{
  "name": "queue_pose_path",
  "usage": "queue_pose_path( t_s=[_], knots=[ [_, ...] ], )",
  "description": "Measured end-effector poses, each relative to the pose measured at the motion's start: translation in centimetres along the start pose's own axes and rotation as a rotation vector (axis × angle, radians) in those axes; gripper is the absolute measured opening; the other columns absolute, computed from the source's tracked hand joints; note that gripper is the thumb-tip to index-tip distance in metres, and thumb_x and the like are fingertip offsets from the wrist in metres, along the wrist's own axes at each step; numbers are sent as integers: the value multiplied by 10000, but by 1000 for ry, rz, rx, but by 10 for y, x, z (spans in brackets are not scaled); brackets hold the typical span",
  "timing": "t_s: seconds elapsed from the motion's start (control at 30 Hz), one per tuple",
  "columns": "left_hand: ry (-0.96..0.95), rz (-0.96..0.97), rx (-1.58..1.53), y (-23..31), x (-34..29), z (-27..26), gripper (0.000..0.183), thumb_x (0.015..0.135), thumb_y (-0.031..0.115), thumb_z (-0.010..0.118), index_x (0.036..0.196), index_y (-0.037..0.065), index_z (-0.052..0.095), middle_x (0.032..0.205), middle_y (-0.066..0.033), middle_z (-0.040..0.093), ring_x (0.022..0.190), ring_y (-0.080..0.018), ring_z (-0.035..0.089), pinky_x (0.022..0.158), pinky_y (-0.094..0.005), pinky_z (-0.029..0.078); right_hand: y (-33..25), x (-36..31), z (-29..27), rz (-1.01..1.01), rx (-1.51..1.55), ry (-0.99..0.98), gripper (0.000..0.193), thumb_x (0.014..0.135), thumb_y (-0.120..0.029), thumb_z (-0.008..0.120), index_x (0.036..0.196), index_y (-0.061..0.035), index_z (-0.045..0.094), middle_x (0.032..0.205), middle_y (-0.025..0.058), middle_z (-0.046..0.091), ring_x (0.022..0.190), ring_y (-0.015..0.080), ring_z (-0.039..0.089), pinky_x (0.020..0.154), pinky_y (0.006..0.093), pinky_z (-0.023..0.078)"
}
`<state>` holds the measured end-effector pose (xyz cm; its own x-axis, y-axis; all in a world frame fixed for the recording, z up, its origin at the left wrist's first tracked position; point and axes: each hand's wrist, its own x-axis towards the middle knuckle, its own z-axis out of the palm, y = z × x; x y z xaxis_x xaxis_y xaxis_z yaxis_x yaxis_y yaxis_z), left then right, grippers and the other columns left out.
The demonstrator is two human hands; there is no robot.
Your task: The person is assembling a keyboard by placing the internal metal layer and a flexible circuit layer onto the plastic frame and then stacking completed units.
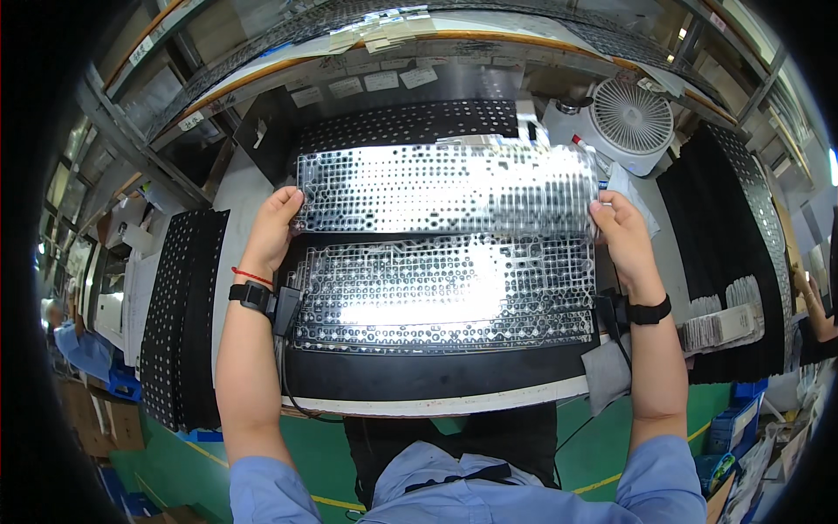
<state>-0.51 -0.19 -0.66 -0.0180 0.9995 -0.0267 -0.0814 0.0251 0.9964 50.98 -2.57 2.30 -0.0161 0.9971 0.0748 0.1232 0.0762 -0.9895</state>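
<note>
**Two Hands Hold a Shiny Sheet (419, 188) Full of Holes**

From the head camera, the sheet is over a workbench (476, 400) with a black mat (419, 371). The left hand (278, 223) pinches its left end, and the right hand (621, 227) pinches its right end, with fingers closed on the edges. Nearer the person, a second holey sheet (393, 288) lies on the mat (bright light glares off both sheets). I cannot tell if the two touch.

Black dotted strips (170, 297) lie at the left side of the bench. A round white fan (633, 118) is at the back right, and a long shelf (594, 59) runs across the back. The floor (188, 463) is green with yellow lines.

White paper slips (381, 81) sit in a row behind the bench, and a small white label (190, 120) is on the shelf frame at the left. They have dark marks, too small to read. A stack of pale cards (720, 325) is at the right.
</note>
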Motion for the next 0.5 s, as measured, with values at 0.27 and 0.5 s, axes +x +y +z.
queue_pose_path(
  t_s=[0.27,0.5],
  knots=[
    [32,-7,22,4,1,5,151,1010,218,536,961,94,608,742,65,571,664,-23,483,623,-201,381,3,1,-4,2,32,-24,111,994,-185,569,986,-77,591,709,-64,576,631,15,509,609,181,404],
    [3,70,29,1,4,-9,265,1032,330,481,960,105,602,656,64,478,576,-51,426,561,-219,347,1,1,-3,-28,37,55,141,1002,-209,556,1030,-72,568,723,-20,599,626,44,550,583,195,454]
  ],
)
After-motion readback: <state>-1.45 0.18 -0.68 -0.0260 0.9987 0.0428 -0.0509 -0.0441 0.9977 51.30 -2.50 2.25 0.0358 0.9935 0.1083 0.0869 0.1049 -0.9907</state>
